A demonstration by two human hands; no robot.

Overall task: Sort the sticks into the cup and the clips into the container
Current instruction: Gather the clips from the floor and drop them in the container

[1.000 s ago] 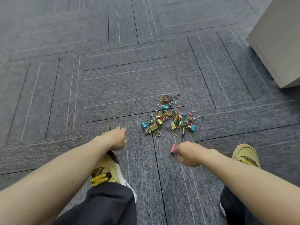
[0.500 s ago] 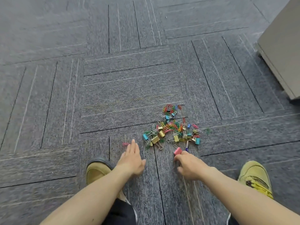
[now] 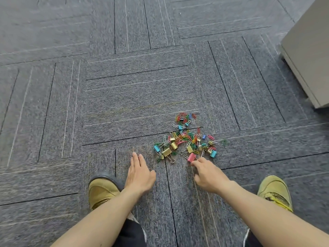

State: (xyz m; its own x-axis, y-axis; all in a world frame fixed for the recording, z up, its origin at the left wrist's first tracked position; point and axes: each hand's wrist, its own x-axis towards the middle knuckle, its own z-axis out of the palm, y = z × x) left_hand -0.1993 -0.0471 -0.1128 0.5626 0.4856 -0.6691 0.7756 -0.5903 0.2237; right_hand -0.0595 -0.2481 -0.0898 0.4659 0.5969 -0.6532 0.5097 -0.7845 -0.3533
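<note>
A loose pile of clips (image 3: 187, 138) is seen lying on the grey carpet (image 3: 135, 97), spread across a seam between carpet tiles, in front of the person and somewhat to the right. The pile is made up of coloured paper clips mixed with binder clips; a smaller cluster is set at its far end, and the denser part is nearer the hands. At the near left edge of the pile a gold binder clip (image 3: 166, 152) is found, with a blue binder clip (image 3: 157, 148) just beside it on the left. A pink binder clip (image 3: 191, 157) is placed at the near edge of the pile, and it is met there by the right hand (image 3: 208, 173), whose fingers are curled; the clip appears to be pinched at its near end between the thumb and forefinger, though the contact is small and slightly blurred. The left hand (image 3: 139, 172) is held palm down over the carpet to the left of the pile, apart from it, with its fingers (image 3: 137, 157) straight and kept close together and nothing gripped. Both forearms are bare. A yellow left shoe (image 3: 102, 191) is partly covered by the left wrist, and a yellow right shoe (image 3: 275, 192) is planted well to the right of the right hand. Dark trousers (image 3: 131, 234) are visible at the bottom edge. A pale grey cabinet (image 3: 309, 50) is cut off by the upper right corner.
</note>
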